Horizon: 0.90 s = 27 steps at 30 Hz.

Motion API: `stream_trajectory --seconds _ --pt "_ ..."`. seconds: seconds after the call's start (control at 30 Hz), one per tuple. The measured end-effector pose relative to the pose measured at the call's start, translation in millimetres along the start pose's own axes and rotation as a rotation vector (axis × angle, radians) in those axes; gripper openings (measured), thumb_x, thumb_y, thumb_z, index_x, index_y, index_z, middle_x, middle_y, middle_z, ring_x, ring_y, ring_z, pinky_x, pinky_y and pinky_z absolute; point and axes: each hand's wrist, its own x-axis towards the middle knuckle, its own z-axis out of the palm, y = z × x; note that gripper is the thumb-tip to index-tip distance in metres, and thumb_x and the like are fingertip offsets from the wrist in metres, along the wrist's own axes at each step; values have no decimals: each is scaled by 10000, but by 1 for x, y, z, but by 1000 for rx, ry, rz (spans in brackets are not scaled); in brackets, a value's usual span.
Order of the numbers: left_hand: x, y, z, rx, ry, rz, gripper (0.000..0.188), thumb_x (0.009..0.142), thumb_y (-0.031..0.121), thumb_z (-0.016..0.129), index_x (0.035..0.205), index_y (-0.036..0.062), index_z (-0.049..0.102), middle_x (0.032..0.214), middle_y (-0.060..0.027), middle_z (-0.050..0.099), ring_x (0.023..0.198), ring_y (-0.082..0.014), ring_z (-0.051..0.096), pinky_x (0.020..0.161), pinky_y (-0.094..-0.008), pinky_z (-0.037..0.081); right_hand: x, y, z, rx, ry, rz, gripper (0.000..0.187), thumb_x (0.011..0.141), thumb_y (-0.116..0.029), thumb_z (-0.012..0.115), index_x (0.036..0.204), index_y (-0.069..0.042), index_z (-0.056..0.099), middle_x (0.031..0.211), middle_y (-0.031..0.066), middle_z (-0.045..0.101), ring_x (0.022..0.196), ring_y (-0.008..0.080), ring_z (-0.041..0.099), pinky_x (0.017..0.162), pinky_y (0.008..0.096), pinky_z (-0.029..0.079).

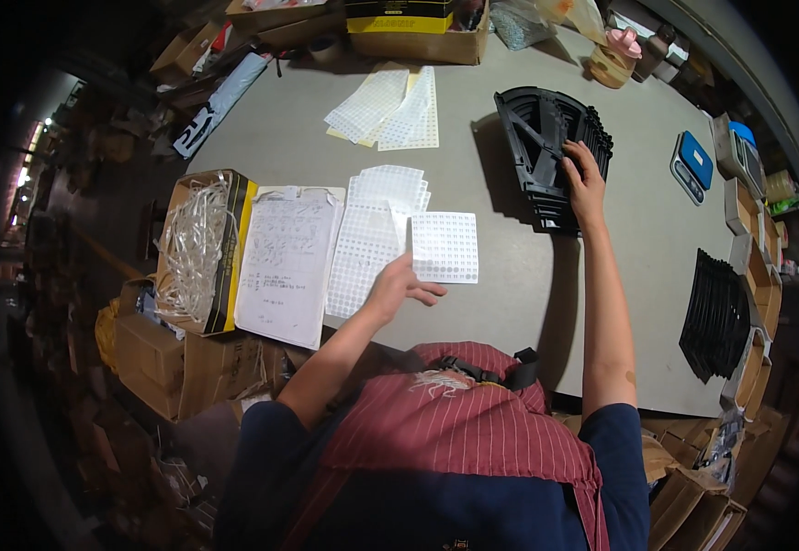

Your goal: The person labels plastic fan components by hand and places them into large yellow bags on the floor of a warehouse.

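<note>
My left hand [398, 289] is at the left edge of a small square sheet of round white stickers [445, 246]. Its fingers are spread, with the index finger stretched along that edge. Under and beside it lie overlapping white sticker sheets [367, 234]. Toward the far right of the table, my right hand [585, 188] rests on a stack of black curved plastic parts [546, 138]. Those fingers are stretched out over the stack's right side and are not wrapped round it. The stack's lower layers are partly hidden.
At left, an open box of clear plastic strips [193, 248] stands beside a clipboard with handwritten paper [289, 257]. More sticker sheets [409, 106] lie farther back. Rightward are a blue-topped scale [693, 161], a second black stack [716, 314] and cardboard trays [756, 266].
</note>
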Motion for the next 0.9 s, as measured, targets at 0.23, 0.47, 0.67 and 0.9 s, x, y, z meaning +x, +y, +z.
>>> stream_trajectory --seconds 0.23,0.47,0.67,0.9 --pt "1 -2 -1 2 3 -8 593 868 35 364 1430 -142 436 1323 -297 621 1024 -355 725 779 -370 629 -1 -2 0 24 8 14 277 981 -182 677 1227 -59 710 1336 107 686 1421 289 505 1158 388 394" --pt "0 0 0 5 0 -12 575 875 39 377 1417 -138 450 1322 -291 624 1020 -349 727 778 -367 629 -1 -4 0 37 12 26 282 978 -179 684 1229 -52 709 1336 109 687 1425 289 501 1161 389 392" --pt "1 -2 0 20 -4 -3 553 895 55 383 1407 -139 459 1321 -288 626 1011 -345 732 771 -360 629 -1 -3 0 48 13 26 286 975 -184 689 1229 -52 709 1336 108 687 1426 289 500 1162 389 391" --pt "2 -3 1 45 29 -32 470 934 27 419 1367 -144 483 1273 -267 653 986 -315 744 743 -341 630 -2 -2 0 45 17 21 291 974 -194 693 1230 -56 710 1340 106 686 1425 286 502 1160 389 395"
